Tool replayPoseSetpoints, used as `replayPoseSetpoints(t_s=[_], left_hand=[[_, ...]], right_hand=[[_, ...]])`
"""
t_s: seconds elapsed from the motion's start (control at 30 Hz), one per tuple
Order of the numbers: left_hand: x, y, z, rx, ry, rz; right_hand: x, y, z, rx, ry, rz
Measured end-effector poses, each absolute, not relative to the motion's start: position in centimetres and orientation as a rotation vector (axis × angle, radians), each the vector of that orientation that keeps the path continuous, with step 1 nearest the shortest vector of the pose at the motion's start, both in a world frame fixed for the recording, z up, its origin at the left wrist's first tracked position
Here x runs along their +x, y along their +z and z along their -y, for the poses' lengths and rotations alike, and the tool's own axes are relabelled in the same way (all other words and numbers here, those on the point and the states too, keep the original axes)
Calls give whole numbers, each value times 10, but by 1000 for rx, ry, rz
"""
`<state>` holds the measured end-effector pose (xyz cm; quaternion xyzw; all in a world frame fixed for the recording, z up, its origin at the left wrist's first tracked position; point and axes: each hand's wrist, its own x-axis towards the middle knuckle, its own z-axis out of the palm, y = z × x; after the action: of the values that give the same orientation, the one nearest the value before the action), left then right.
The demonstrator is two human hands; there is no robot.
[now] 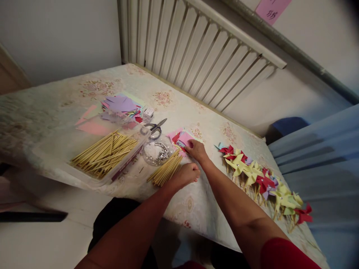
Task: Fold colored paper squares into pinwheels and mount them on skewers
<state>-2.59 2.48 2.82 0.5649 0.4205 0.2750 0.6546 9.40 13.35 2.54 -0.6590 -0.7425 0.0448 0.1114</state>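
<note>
My right hand [197, 151] reaches to a small pile of coloured paper pieces [177, 136], thumb and fingers pinched at the edge of a pink paper piece [184, 139]. Nearer to me, my left hand [188, 174] is closed with its fingers curled in; what it holds, if anything, is hidden. Beside that hand lies a bundle of thin wooden sticks [165, 170]. A round clear dish [156, 152] with small shiny metal pieces stands just left of the sticks. Behind the dish lies a pair of scissors [156, 129] with dark handles, blades pointing away to the right.
A clear plastic box [143, 140] holds many more sticks [105, 155] at the left. Behind it are stacked coloured papers [119, 104] and a small white box [148, 113]. Finished paper pinwheels [252, 172] lie in a row at the right. A radiator [193, 48] borders the flowered tablecloth [179, 102].
</note>
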Motion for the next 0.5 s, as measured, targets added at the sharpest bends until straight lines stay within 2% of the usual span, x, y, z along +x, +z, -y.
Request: replayPoseSetpoints(t_s=[0.33,0.5], left_hand=[[-22,18,-29,1274,619,-944],[-23,19,-28,1281,615,-950]], right_hand=[[102,24,-138,-1899,297,2104],[103,26,-140,-1912,276,2094]])
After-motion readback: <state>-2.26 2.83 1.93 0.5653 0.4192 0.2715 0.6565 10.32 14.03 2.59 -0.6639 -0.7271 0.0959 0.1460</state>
